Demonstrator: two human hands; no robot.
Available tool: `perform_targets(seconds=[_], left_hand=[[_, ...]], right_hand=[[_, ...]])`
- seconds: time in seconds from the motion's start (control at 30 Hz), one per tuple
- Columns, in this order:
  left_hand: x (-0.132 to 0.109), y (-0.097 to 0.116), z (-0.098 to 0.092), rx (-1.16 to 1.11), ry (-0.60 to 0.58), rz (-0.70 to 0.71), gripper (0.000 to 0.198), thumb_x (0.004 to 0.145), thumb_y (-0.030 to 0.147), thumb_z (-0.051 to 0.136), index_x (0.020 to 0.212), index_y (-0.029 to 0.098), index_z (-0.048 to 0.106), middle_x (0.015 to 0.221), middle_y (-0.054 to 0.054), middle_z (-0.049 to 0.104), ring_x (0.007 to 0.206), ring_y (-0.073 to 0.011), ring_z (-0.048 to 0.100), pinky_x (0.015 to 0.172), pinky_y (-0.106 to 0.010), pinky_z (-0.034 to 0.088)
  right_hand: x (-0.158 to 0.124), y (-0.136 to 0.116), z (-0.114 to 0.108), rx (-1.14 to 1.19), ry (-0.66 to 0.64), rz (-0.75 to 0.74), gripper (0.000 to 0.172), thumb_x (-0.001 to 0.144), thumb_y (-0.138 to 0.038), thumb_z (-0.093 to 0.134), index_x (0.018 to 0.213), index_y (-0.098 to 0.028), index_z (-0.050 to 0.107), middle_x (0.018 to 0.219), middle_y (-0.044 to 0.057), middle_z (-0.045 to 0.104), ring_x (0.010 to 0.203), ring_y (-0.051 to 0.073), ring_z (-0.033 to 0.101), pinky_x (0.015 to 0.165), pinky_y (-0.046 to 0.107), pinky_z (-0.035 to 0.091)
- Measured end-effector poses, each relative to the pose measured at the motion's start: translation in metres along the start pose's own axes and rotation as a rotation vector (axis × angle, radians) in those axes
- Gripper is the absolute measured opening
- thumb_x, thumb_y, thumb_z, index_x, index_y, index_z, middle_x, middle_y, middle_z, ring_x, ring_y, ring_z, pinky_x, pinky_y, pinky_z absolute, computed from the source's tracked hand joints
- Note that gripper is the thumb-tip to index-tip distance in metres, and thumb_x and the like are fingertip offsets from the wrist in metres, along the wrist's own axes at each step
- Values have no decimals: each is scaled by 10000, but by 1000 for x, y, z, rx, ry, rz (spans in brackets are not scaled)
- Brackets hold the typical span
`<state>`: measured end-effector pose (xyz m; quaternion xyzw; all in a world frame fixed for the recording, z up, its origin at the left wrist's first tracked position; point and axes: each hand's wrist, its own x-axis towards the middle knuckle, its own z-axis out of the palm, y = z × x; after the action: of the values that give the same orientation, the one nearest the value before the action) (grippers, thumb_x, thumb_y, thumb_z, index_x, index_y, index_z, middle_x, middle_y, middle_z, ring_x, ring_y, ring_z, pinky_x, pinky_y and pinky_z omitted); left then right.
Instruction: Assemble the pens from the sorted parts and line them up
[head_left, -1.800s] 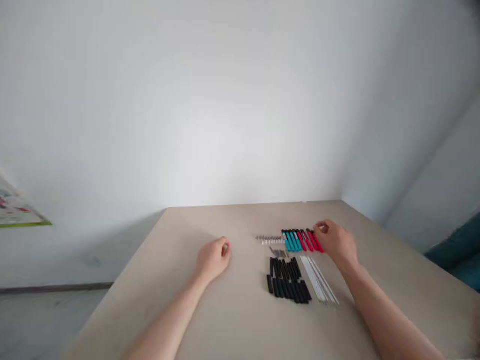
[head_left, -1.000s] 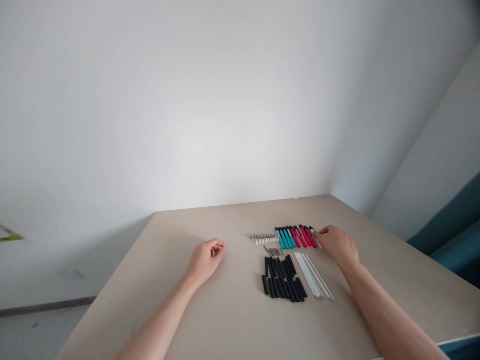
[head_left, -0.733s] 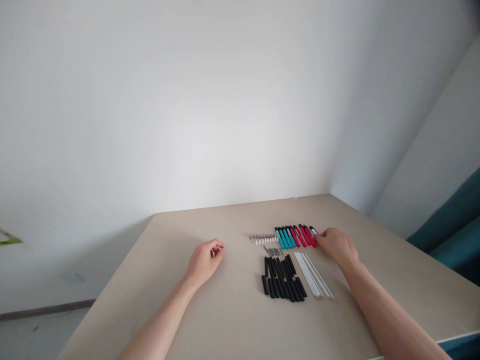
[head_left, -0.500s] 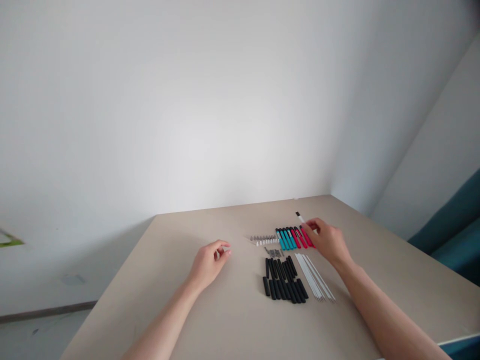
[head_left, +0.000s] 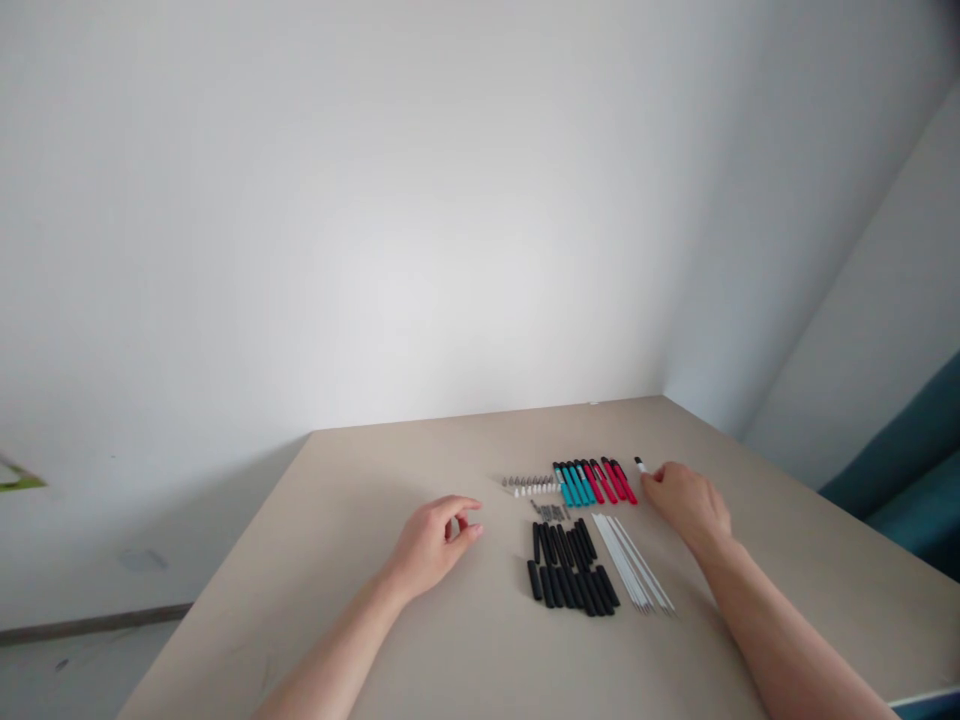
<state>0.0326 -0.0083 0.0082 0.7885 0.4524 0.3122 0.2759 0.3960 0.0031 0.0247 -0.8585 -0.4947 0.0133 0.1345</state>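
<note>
My right hand [head_left: 690,505] is closed around the near part of a white pen barrel [head_left: 640,466] with a black end, low at the right of the row of coloured barrels. Most of that white barrel is hidden by the fingers. Red pen barrels [head_left: 613,482] lie just left of it, followed by teal pen barrels [head_left: 576,484]. My left hand [head_left: 433,545] hovers over the table left of the parts, its thumb and fingers apart, with nothing in it.
On the table [head_left: 375,460], metal tips [head_left: 526,482], white plugs [head_left: 537,490] and springs [head_left: 551,513] lie in small rows. Nearer are thin black pieces [head_left: 564,543], thicker black sleeves [head_left: 576,590] and white pen refills [head_left: 630,560]. A wall [head_left: 465,250] stands behind.
My right hand has moved right and down with the white pen barrel, away from above the red ones. My left hand has shifted slightly right and nearer.
</note>
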Motion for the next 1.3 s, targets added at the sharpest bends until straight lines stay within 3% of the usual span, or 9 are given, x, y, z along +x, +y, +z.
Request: perform_targets(seconds=[0.3,0.57,0.67,0.77,0.83,0.93,1.03,1.2,1.3], left_hand=[[0,-3,0,-15,-6,-2,265,821,314,544,1015,188,673,770,-13,644,536,-107,452,566,-214,401],[0,-2,0,-25,-15,-8,264,837,325,535,1023,186,662,768,-9,626,545,-106,449,568,-214,406],[0,-3,2,-56,-2,14,374,846,322,537,1201,204,570,858,-10,609,549,-92,445,594,-214,427],[-1,-2,2,-95,47,70,636,849,365,561,1421,270,301,1109,-51,557,639,-99,481,603,-212,446],[-2,0,1,-112,58,103,718,849,409,569,1456,287,205,1208,-76,514,705,-117,500,582,-210,442],[-3,3,-1,-72,-14,144,430,903,407,488,1302,246,495,1012,-60,594,738,-144,528,612,-218,425],[-3,3,-2,-14,-56,162,307,948,345,393,955,208,668,814,-39,598,757,-159,548,686,-236,405],[0,-2,3,-59,77,41,219,933,320,376,901,189,549,728,-10,577,665,-150,520,642,-237,388],[1,-4,7,-135,64,19,230,942,341,339,899,192,508,669,11,537,622,-138,498,635,-237,401]], right_hand=[[-1,-8,14,32,-88,-50,303,793,-356,471,816,-154,696,838,171,707,849,313,668,646,335,466],[-7,-13,-1,56,-20,-98,262,824,-335,477,772,-164,669,759,136,697,769,274,657,605,300,424],[-22,-41,-17,138,11,-297,241,880,-375,458,849,-217,638,790,48,693,741,196,632,645,263,419],[-50,-83,-24,330,-22,-851,210,893,-345,486,831,-204,629,782,43,664,738,178,602,668,259,422],[-69,-110,-21,376,-105,-1062,154,878,-307,538,818,-198,629,760,32,646,707,160,584,648,244,420],[-86,-133,-10,377,-171,-1229,113,861,-276,593,823,-183,645,768,39,646,717,159,581,655,246,421],[-78,-129,-3,463,-176,-1224,169,888,-319,572,824,-186,654,758,32,652,724,153,582,668,243,424],[-38,-95,-1,482,59,-959,164,886,-265,525,859,-184,666,787,46,654,796,182,590,746,285,436],[-28,-86,7,393,40,-946,153,856,-229,536,891,-192,681,790,45,655,811,194,589,764,303,441]])
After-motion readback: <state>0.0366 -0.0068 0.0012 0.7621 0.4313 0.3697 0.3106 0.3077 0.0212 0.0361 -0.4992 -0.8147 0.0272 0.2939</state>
